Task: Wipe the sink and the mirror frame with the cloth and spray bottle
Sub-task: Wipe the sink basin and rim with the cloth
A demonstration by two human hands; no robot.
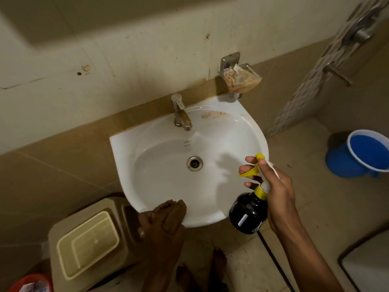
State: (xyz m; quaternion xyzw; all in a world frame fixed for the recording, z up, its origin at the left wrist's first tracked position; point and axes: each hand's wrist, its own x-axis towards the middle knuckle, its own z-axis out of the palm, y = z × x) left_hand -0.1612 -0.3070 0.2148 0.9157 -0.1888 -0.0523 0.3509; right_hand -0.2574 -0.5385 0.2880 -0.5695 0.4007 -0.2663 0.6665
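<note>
A white wall-mounted sink [160, 186] fills the middle of the view, with a brown stain on its back rim to the right of the metal tap [181, 113]. My right hand [273, 186] grips a black spray bottle [248, 211] with a yellow trigger over the sink's right front edge, fingers on the trigger and nozzle aimed into the basin. My left hand [155, 226] holds a brown cloth [173, 213] on the sink's front rim. A pale frame edge, perhaps the mirror [31, 20], shows at the top left.
A soap dish [240, 77] with dirty residue hangs on the wall behind the sink. A blue bucket [362, 154] stands on the floor to the right. A beige bin [88, 243] sits below the sink on the left. Shower fittings [357, 34] are at the top right.
</note>
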